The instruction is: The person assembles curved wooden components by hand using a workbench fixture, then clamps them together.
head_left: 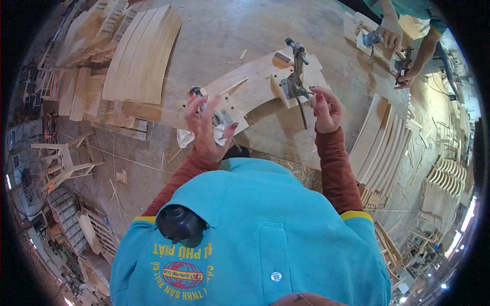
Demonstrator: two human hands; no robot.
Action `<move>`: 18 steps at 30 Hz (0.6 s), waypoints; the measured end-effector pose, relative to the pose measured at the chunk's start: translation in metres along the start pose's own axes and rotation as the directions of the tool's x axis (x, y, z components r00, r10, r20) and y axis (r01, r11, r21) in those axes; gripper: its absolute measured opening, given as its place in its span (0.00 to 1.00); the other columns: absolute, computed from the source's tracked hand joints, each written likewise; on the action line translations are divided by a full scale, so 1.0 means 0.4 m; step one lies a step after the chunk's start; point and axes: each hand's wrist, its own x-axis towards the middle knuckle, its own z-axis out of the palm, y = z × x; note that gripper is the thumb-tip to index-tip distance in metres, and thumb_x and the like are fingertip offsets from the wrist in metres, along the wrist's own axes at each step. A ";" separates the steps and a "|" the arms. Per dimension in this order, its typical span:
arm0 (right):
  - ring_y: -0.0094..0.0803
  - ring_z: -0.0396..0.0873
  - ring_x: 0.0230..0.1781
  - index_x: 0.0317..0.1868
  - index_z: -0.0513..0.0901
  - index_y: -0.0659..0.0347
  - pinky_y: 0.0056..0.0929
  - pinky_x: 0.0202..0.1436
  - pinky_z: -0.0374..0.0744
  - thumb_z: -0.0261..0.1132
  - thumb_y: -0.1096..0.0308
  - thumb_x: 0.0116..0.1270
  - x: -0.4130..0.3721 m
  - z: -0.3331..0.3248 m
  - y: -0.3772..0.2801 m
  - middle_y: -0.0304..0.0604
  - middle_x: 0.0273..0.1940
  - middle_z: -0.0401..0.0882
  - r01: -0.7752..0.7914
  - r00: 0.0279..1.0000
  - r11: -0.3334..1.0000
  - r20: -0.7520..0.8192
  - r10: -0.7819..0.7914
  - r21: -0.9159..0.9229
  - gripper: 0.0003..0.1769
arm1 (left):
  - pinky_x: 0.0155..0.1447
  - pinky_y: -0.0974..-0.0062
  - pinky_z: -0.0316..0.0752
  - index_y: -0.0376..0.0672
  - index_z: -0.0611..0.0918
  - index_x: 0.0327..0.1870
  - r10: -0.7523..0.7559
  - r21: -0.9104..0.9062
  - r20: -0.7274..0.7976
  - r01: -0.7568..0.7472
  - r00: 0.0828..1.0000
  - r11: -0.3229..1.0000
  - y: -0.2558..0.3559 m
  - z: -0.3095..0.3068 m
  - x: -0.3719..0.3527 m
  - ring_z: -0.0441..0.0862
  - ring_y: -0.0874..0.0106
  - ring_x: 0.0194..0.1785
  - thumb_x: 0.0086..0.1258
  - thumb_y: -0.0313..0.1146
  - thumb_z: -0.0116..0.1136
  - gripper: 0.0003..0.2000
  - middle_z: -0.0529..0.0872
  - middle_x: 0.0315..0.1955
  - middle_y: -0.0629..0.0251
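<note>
Grey metal shows between the fingers of the left hand (206, 127), which is closed around a small metal fitting (220, 119) with a dark knob (195, 92) sticking up past the fingertips. A scrap of white cloth (186, 137) hangs beneath the palm. The right hand (326, 108) is half curled, its fingertips up against the lever of an upright toggle clamp (294, 76). Whether it really grasps the lever or only touches it cannot be told. A thin black rod (302, 116) hangs down from the clamp just beside that hand. The clamp stands on a wooden block (312, 80), and the block sits on a curved plywood jig (250, 84) dotted with drilled holes, which spans the space between the two hands on the pale work surface (229, 30). Both forearms wear rust-red sleeves under a teal shirt. To the upper left lies a stack of bent wooden slats (143, 51), and another stack (380, 143) leans at the right, near the right elbow. At the top right, well apart, a co-worker's hands (392, 34) rest on similar clamps on another jig.
</note>
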 end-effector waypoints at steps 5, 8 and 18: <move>0.20 0.67 0.19 0.37 0.83 0.64 0.17 0.25 0.65 0.55 0.72 0.64 -0.076 0.026 -0.059 0.32 0.22 0.75 -0.027 0.999 0.980 -0.031 0.021 -0.196 0.10 | 0.68 0.56 0.55 0.37 0.75 0.56 0.002 -0.186 -0.010 -0.003 1.000 0.982 -0.063 -0.006 0.051 0.60 0.52 0.66 0.64 0.42 0.57 0.23 0.65 0.60 0.46; 0.22 0.73 0.21 0.36 0.83 0.66 0.21 0.26 0.71 0.56 0.76 0.58 -0.166 0.053 -0.126 0.39 0.23 0.78 0.051 0.988 0.941 0.154 0.001 -0.334 0.09 | 0.66 0.61 0.59 0.38 0.74 0.57 0.012 -0.292 0.200 0.048 0.980 0.955 -0.100 -0.040 0.148 0.67 0.58 0.63 0.67 0.40 0.53 0.21 0.72 0.55 0.49; 0.21 0.74 0.22 0.36 0.83 0.66 0.19 0.27 0.72 0.57 0.78 0.60 -0.309 0.048 -0.218 0.43 0.25 0.80 -0.311 0.945 0.903 -0.197 0.261 -0.297 0.08 | 0.46 0.74 0.75 0.40 0.84 0.37 0.082 -0.082 0.981 -0.007 0.175 0.997 -0.409 0.394 0.447 0.83 0.70 0.38 0.62 0.47 0.60 0.17 0.86 0.32 0.62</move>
